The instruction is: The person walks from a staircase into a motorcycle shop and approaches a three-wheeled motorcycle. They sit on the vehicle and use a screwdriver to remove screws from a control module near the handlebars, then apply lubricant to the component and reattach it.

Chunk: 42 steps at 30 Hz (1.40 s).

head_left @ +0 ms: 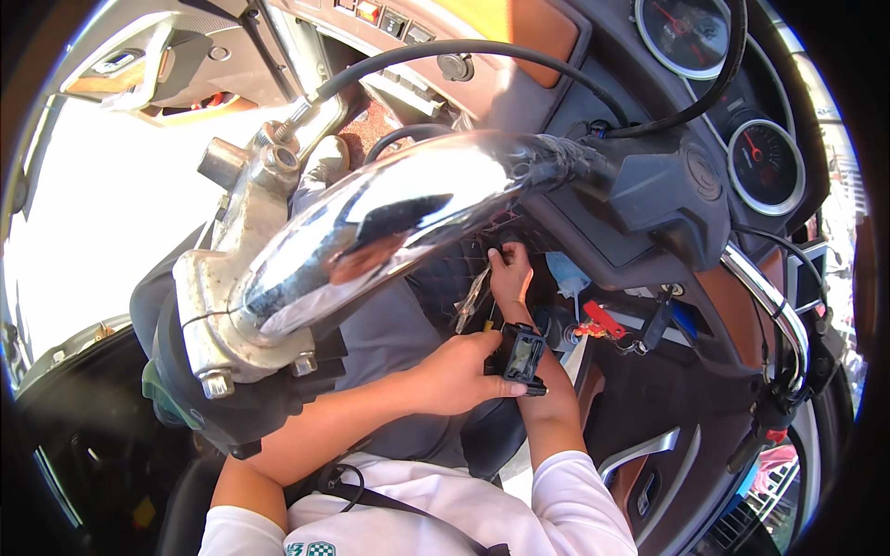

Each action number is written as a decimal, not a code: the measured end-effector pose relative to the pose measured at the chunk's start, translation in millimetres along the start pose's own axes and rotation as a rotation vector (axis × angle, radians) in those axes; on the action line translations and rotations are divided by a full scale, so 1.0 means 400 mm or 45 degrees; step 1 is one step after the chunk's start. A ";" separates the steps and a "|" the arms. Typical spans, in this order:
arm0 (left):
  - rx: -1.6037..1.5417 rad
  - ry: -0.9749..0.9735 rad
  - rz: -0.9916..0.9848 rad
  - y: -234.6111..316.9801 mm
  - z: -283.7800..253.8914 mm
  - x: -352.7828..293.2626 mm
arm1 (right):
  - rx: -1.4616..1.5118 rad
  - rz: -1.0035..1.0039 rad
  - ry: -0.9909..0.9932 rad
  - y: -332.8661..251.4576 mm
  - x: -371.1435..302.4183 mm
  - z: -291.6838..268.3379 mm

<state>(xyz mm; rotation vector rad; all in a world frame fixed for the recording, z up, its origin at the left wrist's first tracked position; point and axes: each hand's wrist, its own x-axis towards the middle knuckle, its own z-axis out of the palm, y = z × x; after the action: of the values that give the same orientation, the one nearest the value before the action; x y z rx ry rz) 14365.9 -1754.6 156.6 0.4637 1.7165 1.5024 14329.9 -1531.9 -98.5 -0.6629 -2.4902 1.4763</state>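
My right hand [511, 275] reaches up under the grey steering column cover [649, 199], its fingertips pinched on dark wires [502, 248] there. A black device [525, 356] is strapped to that wrist. My left hand [453, 375] is curled just below, against the right wrist, with a small yellow-ended tool [487, 325] sticking up out of its fist. A pale, shiny strip [471, 300] hangs beside the right hand. The chrome handlebar [389, 218] crosses above both hands and hides part of the space they are in.
A metal lever housing [227, 315] sits on the handlebar's left end. Black cables [482, 48] loop over the dashboard. Two round gauges [766, 165] are at the upper right. Keys with a red tag [603, 320] hang right of my hands, near a blue cloth [565, 273].
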 end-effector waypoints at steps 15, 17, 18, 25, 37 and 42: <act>-0.004 0.004 -0.008 -0.023 0.008 -0.003 | 0.960 0.428 -0.138 -0.367 -0.206 -0.448; -0.011 0.019 0.035 -0.023 0.012 -0.004 | 1.005 0.449 -0.153 -0.404 -0.228 -0.468; -0.015 0.027 0.055 -0.025 0.013 -0.006 | 1.020 0.447 -0.159 -0.411 -0.237 -0.473; -0.045 -0.069 -0.037 -0.009 0.001 -0.007 | 1.121 0.599 -0.145 -0.404 -0.313 -0.475; -0.019 -0.005 0.091 -0.038 0.010 -0.013 | 1.017 0.435 0.006 -0.499 -0.394 -0.518; -0.029 -0.019 0.054 -0.022 0.000 -0.016 | 0.967 0.331 -0.150 -0.613 -0.350 -0.487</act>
<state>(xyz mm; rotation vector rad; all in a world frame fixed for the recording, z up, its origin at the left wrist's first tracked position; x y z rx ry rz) 14372.0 -1761.2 150.4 0.5006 1.6862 1.5432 14454.5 -1542.8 220.8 -0.7608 -1.7097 2.3966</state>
